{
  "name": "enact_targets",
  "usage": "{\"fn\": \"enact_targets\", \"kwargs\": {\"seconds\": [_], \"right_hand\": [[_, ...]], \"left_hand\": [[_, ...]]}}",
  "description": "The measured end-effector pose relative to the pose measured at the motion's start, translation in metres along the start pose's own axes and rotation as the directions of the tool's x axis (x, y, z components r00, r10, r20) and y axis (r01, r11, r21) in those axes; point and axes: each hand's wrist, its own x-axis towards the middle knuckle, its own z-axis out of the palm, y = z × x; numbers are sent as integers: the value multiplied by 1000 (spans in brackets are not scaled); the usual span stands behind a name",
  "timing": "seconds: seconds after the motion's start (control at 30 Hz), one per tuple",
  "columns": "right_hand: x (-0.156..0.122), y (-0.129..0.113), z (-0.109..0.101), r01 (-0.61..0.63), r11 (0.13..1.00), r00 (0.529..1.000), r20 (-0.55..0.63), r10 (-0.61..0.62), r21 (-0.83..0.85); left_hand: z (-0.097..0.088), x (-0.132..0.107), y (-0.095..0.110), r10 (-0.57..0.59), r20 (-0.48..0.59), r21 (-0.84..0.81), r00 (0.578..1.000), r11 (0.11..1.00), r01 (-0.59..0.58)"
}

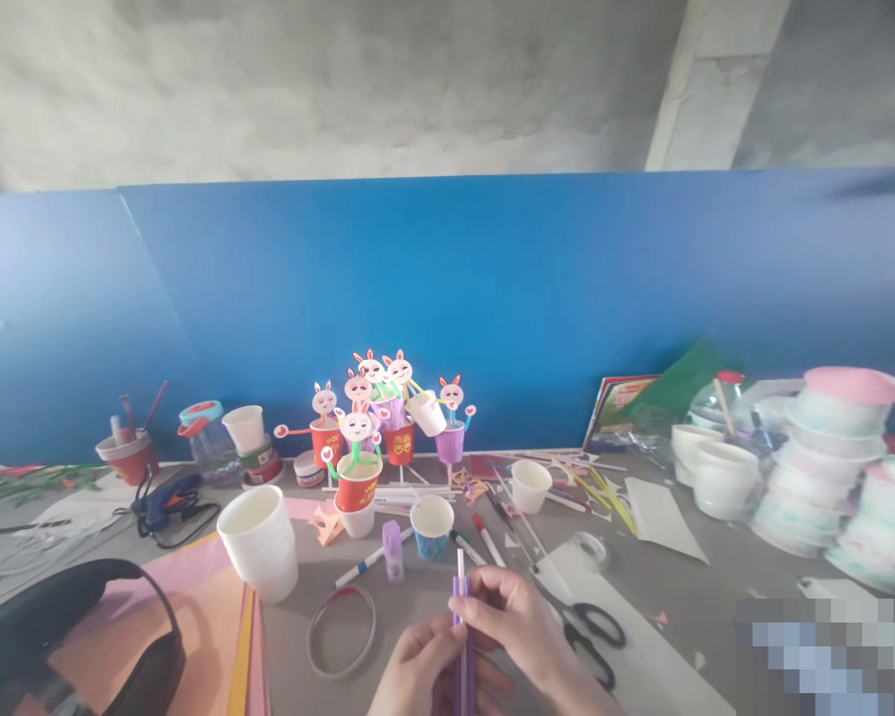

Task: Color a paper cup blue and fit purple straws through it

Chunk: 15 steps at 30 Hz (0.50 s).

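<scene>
Near the table's front edge, a strip of purple paper (458, 686) lies lengthwise along a thin white stick (460, 563), whose tip pokes out at the far end. My left hand (422, 668) pinches the strip from the left, lower down. Higher up, my right hand (514, 622) grips it between thumb and fingers. Just beyond my hands stands a blue-patterned paper cup (432, 527). Black-handled scissors (597, 631) lie beside my right wrist, and a roll of tape (343, 631) rests to the left of my hands.
Paper-cup rabbit figures (358, 457) stand at the back against a blue partition (529, 288). White stacked cups (258, 542) and a glue gun (168, 507) are on the left. Tall stacks of coloured cups (812, 477) rise on the right. Markers (488, 540) and paper scraps lie between.
</scene>
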Motion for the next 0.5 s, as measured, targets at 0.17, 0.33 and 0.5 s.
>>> {"fn": "enact_targets", "kwargs": {"seconds": [0.17,0.33,0.5], "right_hand": [[-1,-1,2,-19,1000,1000,4,19,10],[0,-1,3,-18,1000,1000,-9,18,24],[0,-3,2,-20,1000,1000,-17,20,17]], "left_hand": [[-1,0,-2,-13,-30,-14,999,1000,12],[1,-1,-2,-27,-45,-6,999,1000,27],[1,-2,-1,-17,-83,2,996,1000,17]]}}
